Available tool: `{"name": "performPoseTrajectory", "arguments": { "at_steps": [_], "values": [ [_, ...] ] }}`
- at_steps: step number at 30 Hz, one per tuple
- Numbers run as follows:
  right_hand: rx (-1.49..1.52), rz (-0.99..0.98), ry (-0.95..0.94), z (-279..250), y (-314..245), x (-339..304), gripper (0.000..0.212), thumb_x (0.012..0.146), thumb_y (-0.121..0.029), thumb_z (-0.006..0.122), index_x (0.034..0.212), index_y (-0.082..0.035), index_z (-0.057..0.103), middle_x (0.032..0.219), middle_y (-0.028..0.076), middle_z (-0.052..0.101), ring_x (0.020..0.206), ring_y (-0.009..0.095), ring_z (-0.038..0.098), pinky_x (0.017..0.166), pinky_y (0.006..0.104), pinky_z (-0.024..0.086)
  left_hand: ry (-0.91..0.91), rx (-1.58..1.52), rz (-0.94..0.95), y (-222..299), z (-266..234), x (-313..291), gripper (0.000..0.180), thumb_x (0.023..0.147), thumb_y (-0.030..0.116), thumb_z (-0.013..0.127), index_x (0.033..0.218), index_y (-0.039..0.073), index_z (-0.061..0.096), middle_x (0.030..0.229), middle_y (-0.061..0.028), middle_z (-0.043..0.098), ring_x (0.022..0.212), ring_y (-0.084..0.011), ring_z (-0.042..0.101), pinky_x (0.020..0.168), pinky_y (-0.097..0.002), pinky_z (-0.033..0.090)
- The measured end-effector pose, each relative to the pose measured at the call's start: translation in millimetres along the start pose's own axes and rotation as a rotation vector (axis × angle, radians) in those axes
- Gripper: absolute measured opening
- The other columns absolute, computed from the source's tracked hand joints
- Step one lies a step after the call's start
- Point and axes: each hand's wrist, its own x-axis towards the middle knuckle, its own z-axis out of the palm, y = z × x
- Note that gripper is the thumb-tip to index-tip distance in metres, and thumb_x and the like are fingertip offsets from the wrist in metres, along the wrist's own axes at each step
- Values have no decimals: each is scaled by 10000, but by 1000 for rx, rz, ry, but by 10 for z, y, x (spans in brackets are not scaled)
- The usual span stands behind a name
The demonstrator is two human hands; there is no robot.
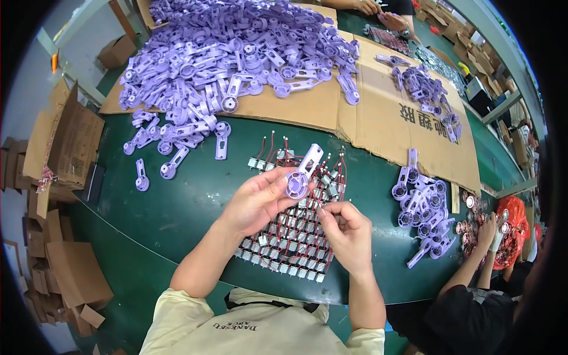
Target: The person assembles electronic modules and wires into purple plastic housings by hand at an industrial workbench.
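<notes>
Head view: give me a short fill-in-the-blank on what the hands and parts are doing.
1. The left hand holds up a plastic part coloured ____.
2. The right hand pinches at the rows of small motors with red and black ____.
3. The big pile of parts lies on a sheet of ____.
4. The table top is coloured ____.

Missing words: purple; wires; cardboard; green

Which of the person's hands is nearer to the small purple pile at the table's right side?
Right. The right hand is over the motor rows, just left of the small pile. The left hand, holding a purple part, is farther left.
</notes>
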Motion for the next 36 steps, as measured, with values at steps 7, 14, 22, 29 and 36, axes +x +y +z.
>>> {"name": "performPoseTrajectory", "arguments": {
  "at_steps": [7, 14, 22, 29, 36],
  "values": [
    [-154, -121, 113, 13, 17, -6, 77, 820, -39, 721, 832, -14, 649, 725, 25, 579, 538, 48, 488, 458, 220, 376, 73, 166, -18, -157, 137, -9, 329, 965, 132, 570, 1261, 39, 458, 1302, -164, 547, 1221, -313, 550, 1042, -450, 449],
    [-284, -234, 178, -8, -42, -30, 90, 785, -26, 733, 825, -26, 653, 742, 56, 605, 546, 103, 526, 463, 248, 401, 66, 215, -25, -199, 148, 11, 381, 958, 157, 590, 1290, 59, 432, 1285, -130, 558, 1205, -280, 561, 1029, -432, 456],
    [-341, -293, 164, -19, -96, -36, 101, 765, -30, 745, 817, -30, 659, 755, 65, 608, 563, 142, 555, 476, 277, 436, 64, 283, -15, -229, 102, 8, 431, 958, 170, 590, 1332, 54, 408, 1288, -141, 552, 1202, -307, 559, 1032, -447, 450],
    [-411, -304, 144, -41, -87, -28, 112, 756, -40, 756, 826, -37, 669, 769, 71, 599, 586, 175, 580, 479, 293, 452, 39, 361, -6, -228, 116, 2, 417, 968, 165, 572, 1331, 55, 400, 1285, -149, 552, 1193, -313, 564, 1032, -455, 450],
    [-417, -333, 149, -37, -57, -31, 125, 753, -45, 762, 837, -45, 670, 773, 66, 593, 592, 181, 581, 479, 300, 457, 53, 295, -37, -211, 129, 7, 409, 970, 175, 569, 1328, 64, 405, 1296, -159, 545, 1193, -308, 565, 1013, -444, 464]
  ]
}}
